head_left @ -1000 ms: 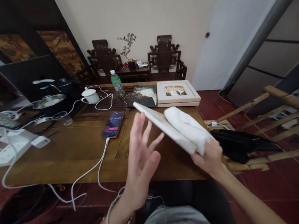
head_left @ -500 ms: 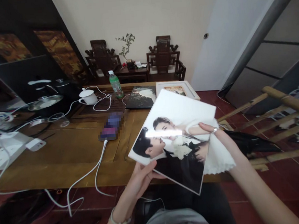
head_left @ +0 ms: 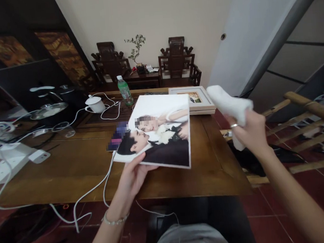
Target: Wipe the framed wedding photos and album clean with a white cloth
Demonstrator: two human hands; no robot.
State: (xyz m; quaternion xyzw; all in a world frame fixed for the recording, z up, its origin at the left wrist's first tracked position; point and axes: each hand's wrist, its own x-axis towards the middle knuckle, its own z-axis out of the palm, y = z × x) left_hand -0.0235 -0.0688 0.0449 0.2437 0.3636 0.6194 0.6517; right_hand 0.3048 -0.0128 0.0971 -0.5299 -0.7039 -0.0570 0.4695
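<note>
My left hand (head_left: 134, 174) grips the near edge of a large photo print on a white board (head_left: 160, 134), held face up over the wooden table (head_left: 78, 169). The print shows a couple in wedding clothes. My right hand (head_left: 248, 131) is raised to the right, off the board, closed round a white cloth (head_left: 226, 101). A ring shows on one finger of that hand. A phone (head_left: 117, 137) lies partly hidden under the board's left edge.
A framed photo (head_left: 195, 98) lies at the table's far side, with a green bottle (head_left: 125, 90), a white lidded cup (head_left: 95, 103) and white cables (head_left: 99, 182). Power strips (head_left: 10, 161) sit at the left. Bamboo rails (head_left: 305, 132) stand at the right.
The board was turned face up and passed to my left hand alone, then shifted left over the table. My right hand lifted away to the right with the cloth.
</note>
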